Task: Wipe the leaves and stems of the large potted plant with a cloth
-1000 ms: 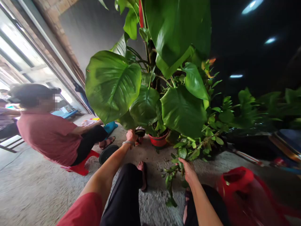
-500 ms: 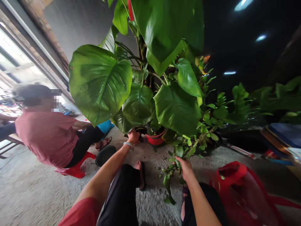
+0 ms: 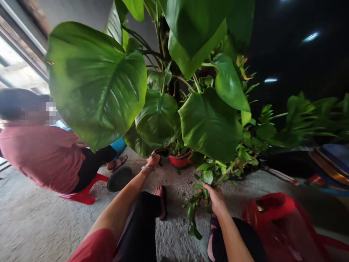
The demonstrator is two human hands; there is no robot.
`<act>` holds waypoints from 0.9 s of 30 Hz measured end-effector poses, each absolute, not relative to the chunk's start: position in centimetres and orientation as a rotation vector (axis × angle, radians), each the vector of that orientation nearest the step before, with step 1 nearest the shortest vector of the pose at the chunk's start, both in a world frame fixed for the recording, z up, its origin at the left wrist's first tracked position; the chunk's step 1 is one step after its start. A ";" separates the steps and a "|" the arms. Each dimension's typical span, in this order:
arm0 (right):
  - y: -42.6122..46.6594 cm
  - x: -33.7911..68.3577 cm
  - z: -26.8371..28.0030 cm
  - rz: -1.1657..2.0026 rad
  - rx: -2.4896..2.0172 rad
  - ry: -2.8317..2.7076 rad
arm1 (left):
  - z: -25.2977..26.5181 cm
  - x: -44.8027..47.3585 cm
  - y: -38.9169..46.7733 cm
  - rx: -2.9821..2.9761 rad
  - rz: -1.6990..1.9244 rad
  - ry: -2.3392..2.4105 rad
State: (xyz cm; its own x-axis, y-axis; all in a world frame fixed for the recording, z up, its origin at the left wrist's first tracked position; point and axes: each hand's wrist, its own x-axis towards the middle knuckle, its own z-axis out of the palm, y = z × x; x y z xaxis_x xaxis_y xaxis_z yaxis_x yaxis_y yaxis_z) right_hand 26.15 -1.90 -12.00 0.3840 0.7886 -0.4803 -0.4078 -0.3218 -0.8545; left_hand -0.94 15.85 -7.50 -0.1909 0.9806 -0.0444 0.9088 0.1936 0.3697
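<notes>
My right hand [image 3: 215, 196] is closed round a drooping leafy stem [image 3: 195, 211], low in front of my right leg. The stem joins a small-leaved bushy plant [image 3: 242, 153] on the right. My left hand [image 3: 153, 160], with a bangle at the wrist, reaches under the broad leaves. Its fingers are curled at a dark object [image 3: 163, 153] whose kind I cannot make out. Just right of that hand stands a red pot [image 3: 180, 160] with a green plant in it. Large glossy leaves [image 3: 100, 87] hang above both hands and hide part of the stems behind.
At the left a person [image 3: 38, 156] sits on a red plastic stool [image 3: 83, 191]. A black basin [image 3: 120, 179] rests on the concrete floor [image 3: 49, 225] beside them. A red see-through bag [image 3: 280, 225] stands by my right leg, with a dark blue item [image 3: 336, 160] beyond.
The view has moved closer to the plant, so the big leaves look larger and the seated person sits further left. Both hands stay nearly in place, the right still on the stem.
</notes>
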 end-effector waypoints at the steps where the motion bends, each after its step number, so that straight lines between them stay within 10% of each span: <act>1: -1.8 26.1 -11.9 1.259 -1.456 -0.367 | -7.5 -0.6 16.5 1.780 0.375 2.224; 9: -1.2 26.2 -13.6 1.315 -1.474 -0.299 | -9.6 3.5 10.0 2.135 0.128 1.656; 17: -1.3 26.2 -14.2 1.343 -1.439 -0.267 | -4.5 11.4 12.5 2.257 0.922 1.515; 27: -2.5 27.6 -13.9 1.300 -1.419 -0.349 | -11.5 6.2 4.4 2.098 0.027 1.497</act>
